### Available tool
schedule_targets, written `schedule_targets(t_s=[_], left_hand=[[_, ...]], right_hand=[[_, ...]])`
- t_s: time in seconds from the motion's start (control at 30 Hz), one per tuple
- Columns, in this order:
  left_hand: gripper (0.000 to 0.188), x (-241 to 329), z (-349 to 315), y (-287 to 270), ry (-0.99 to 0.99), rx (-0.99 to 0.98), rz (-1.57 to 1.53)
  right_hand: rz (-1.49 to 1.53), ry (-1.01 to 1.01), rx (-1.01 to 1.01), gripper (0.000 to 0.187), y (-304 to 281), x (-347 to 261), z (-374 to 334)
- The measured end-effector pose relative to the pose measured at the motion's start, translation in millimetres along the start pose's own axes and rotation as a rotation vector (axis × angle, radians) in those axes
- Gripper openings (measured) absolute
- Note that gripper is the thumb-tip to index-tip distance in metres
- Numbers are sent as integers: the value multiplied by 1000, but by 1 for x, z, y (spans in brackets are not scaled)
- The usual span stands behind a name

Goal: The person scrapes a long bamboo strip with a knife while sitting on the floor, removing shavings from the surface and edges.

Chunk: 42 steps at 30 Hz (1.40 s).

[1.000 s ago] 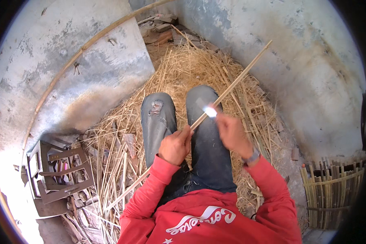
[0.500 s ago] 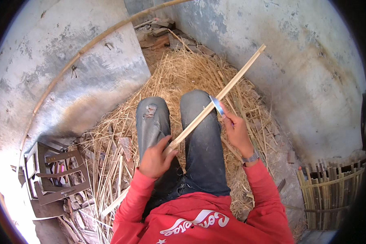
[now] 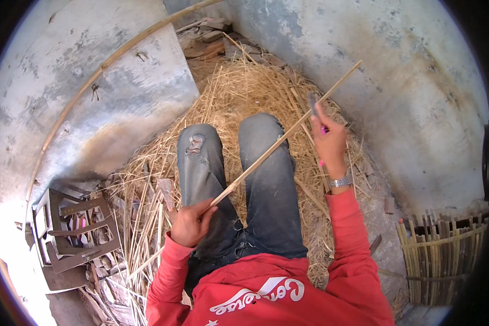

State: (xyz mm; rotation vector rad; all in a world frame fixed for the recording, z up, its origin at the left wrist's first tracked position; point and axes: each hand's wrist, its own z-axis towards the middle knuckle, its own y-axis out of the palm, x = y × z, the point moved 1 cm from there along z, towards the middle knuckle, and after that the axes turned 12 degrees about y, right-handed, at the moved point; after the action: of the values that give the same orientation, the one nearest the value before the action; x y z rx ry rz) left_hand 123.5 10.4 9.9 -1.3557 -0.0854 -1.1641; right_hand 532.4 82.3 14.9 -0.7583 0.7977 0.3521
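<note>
A long, pale bamboo strip [image 3: 269, 153] runs slantwise above my thighs, its far end up at the right. My left hand [image 3: 191, 224] grips the near end between thumb and fingers, beside my left thigh. Farther up, my right hand [image 3: 330, 140] is closed round a knife; the dark blade [image 3: 312, 103] lies across the strip near its far end. Bits of pink show at the handle, most of which my fingers cover. The blade is slightly blurred.
Straw-like shavings [image 3: 244, 87] cover the floor round my legs. At the left stand a brown frame-like object [image 3: 84, 231] and loose strips [image 3: 141, 217]. A slatted bamboo basket [image 3: 443, 261] is at the right. Walls [image 3: 396, 108] rise close by; a curved pole [image 3: 95, 76] leans left.
My right hand and the knife have slid up and right along the strip, toward its far end. My left hand has drawn slightly down and left. The strip now shows a narrower side.
</note>
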Motion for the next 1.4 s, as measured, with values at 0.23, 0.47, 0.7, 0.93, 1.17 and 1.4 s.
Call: schedule_targets(t_s=[0.23,0.47,0.7,0.93,1.17,1.4], left_hand=[[18,3,15,8,-10,25,-82],[17,9,25,7,-6,3,-104],[19,9,28,4,-6,3,-103],[21,10,36,11,-36,-10,-130],[26,6,42,12,-90,-89,-233],[27,1,30,3,-155,-123,-307]], right_hand=[[43,-16,-298,49,9,-44,-52],[-16,22,-287,48,-3,-18,-19],[-16,-55,-300,42,-1,-32,-23],[112,-326,-477,43,15,-66,-83],[-32,-44,-151,42,3,-1,-17],[-52,0,-401,47,-11,-23,-25]])
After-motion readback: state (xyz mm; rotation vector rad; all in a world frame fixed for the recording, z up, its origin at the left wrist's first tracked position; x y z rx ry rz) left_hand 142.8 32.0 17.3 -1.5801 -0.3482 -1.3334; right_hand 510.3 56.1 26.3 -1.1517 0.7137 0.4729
